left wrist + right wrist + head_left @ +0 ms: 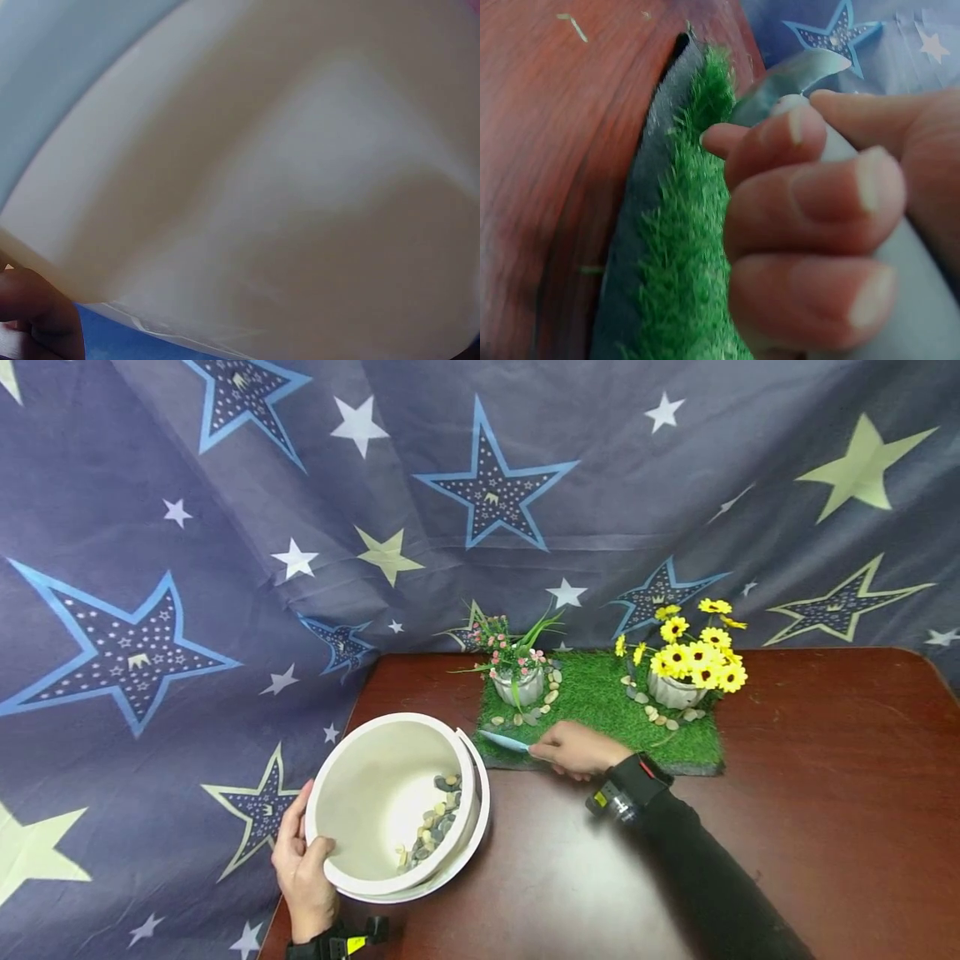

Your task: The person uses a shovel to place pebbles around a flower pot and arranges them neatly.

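Note:
My left hand [303, 860] grips the left rim of a white bucket [360, 793], thumb over the edge. The bucket tilts toward me, and grey and cream pebbles [435, 827] are gathered low on its right side. Its pale wall [225, 187] fills the left wrist view, with part of a finger [37, 311] at the lower left. My right hand [581, 750] holds a small trowel [504, 742] by the handle, its light blue blade pointing left over the turf's front edge, close to the bucket. In the right wrist view, fingers [817, 210] curl round the trowel's pale handle [911, 292].
A green turf mat [592, 693] bears a pot of pink flowers [517, 685] and a pot of yellow flowers [678, 689]. Pebbles [551, 697] curve round the front of each pot. The brown table [825, 777] extends right; a star-patterned cloth [525, 593] hangs behind and left.

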{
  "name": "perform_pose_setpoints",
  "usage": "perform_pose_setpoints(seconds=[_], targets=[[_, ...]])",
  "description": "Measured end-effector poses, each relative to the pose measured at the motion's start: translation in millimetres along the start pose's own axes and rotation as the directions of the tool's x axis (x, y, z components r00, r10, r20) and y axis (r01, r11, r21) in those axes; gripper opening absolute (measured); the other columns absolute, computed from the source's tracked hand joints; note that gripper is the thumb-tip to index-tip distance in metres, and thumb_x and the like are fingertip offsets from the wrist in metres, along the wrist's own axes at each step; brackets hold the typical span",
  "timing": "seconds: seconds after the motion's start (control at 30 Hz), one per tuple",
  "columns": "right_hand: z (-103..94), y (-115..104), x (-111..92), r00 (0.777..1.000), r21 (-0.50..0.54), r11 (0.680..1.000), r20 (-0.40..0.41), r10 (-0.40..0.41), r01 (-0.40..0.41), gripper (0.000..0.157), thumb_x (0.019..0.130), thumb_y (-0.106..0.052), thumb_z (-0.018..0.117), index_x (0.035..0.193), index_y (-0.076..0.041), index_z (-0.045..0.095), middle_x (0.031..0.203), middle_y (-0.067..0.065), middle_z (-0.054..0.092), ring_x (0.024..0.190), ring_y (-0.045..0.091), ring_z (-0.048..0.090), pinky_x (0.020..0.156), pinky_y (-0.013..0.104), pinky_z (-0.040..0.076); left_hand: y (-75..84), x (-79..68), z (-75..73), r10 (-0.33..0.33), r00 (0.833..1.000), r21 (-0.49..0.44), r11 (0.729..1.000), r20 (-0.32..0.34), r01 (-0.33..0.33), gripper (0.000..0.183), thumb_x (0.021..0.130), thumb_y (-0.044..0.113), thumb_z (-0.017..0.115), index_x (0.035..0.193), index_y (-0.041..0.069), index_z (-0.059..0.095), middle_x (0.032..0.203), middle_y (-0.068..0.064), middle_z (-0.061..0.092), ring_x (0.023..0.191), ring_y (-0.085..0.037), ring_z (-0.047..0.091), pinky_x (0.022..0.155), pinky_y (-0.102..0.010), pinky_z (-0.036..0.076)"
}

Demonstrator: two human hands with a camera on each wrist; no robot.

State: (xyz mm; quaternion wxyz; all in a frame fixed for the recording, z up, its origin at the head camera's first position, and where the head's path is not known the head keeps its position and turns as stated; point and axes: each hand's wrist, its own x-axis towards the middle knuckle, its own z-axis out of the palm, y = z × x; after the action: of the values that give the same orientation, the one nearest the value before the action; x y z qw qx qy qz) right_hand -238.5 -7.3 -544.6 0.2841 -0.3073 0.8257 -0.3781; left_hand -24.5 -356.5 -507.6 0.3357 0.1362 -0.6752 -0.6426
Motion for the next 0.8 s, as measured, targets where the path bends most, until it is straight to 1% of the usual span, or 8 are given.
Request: perform_pose_setpoints(seconds=[0.07, 0.23, 0.33, 0.5, 0.6, 0.7, 0.8], targets=[[1.6, -3.1, 3.3, 1.0, -0.016, 1.0, 0.0, -0.001, 0.001, 0.042, 0.107, -0.031, 0.054, 0.083, 0.001, 0.068, 0.056, -0.002, 0.056, 0.038, 0.008, 0.048, 0.039, 0.025, 0.044, -0.2, 0.1, 0.2, 0.0, 1.0, -0.002, 1.0, 0.003, 0.0, 0.082, 0.067, -0.02, 0.036, 0.145, -0.004, 0.056, 0.133, -0.011, 0.069, 0.117, -0.019, 0.067, 0.089, -0.02, 0.057], [4.5, -6.5, 11.9, 0.999, -0.061, 0.998, -0.044, 0.024, -0.027, 0.042, 0.107, -0.029, 0.054, 0.081, 0.001, 0.067, 0.053, -0.004, 0.054, 0.037, 0.009, 0.047, 0.039, 0.025, 0.044, -1.5, -0.4, 0.2, 0.004, 1.0, 0.007, 1.0, 0.01, -0.004, 0.081, 0.068, -0.02, 0.037, 0.146, -0.004, 0.055, 0.132, -0.01, 0.069, 0.117, -0.018, 0.068, 0.09, -0.02, 0.057], [5.8, -7.6, 16.4, 0.998, -0.077, 0.997, -0.06, 0.028, -0.032, 0.043, 0.107, -0.03, 0.054, 0.081, 0.001, 0.067, 0.051, -0.005, 0.052, 0.037, 0.008, 0.047, 0.039, 0.024, 0.043, -1.2, -1.1, -0.6, 0.007, 1.0, 0.011, 1.0, 0.002, -0.007, 0.081, 0.067, -0.019, 0.037, 0.145, -0.004, 0.056, 0.132, -0.01, 0.07, 0.117, -0.018, 0.068, 0.089, -0.02, 0.057], [7.0, -10.6, 17.5, 0.998, -0.062, 0.997, -0.038, 0.041, -0.043, 0.044, 0.106, -0.032, 0.054, 0.082, 0.001, 0.068, 0.052, -0.003, 0.054, 0.038, 0.01, 0.048, 0.039, 0.026, 0.044, 1.3, -0.6, -2.2, 0.014, 1.0, 0.009, 1.0, 0.006, -0.014, 0.081, 0.067, -0.02, 0.037, 0.145, -0.006, 0.055, 0.132, -0.011, 0.069, 0.116, -0.019, 0.068, 0.088, -0.02, 0.058], [8.7, -11.5, 17.3, 0.999, -0.055, 0.998, -0.022, 0.035, -0.036, 0.044, 0.107, -0.032, 0.054, 0.082, 0.002, 0.067, 0.053, -0.001, 0.056, 0.037, 0.01, 0.048, 0.039, 0.027, 0.044, 2.2, -0.3, -2.4, 0.015, 1.0, 0.001, 1.0, 0.001, -0.015, 0.081, 0.067, -0.02, 0.037, 0.145, -0.006, 0.055, 0.132, -0.011, 0.069, 0.116, -0.02, 0.068, 0.087, -0.021, 0.058], [11.5, -11.9, 18.9, 0.999, -0.064, 0.997, -0.036, 0.031, -0.033, 0.044, 0.107, -0.032, 0.053, 0.081, 0.001, 0.067, 0.053, 0.001, 0.057, 0.037, 0.01, 0.048, 0.039, 0.026, 0.043, 2.2, -0.6, -2.3, 0.013, 1.0, 0.001, 1.0, -0.002, -0.013, 0.081, 0.067, -0.02, 0.037, 0.145, -0.005, 0.055, 0.131, -0.011, 0.07, 0.115, -0.019, 0.068, 0.087, -0.02, 0.058], [13.6, -12.4, 19.5, 0.997, -0.068, 0.996, -0.054, 0.046, -0.05, 0.044, 0.107, -0.032, 0.054, 0.08, 0.0, 0.068, 0.055, 0.003, 0.059, 0.037, 0.009, 0.048, 0.038, 0.026, 0.043, 1.7, -1.5, -2.3, 0.01, 1.0, 0.013, 1.0, 0.002, -0.01, 0.082, 0.067, -0.019, 0.037, 0.145, -0.005, 0.055, 0.131, -0.009, 0.07, 0.115, -0.018, 0.068, 0.088, -0.02, 0.057]])
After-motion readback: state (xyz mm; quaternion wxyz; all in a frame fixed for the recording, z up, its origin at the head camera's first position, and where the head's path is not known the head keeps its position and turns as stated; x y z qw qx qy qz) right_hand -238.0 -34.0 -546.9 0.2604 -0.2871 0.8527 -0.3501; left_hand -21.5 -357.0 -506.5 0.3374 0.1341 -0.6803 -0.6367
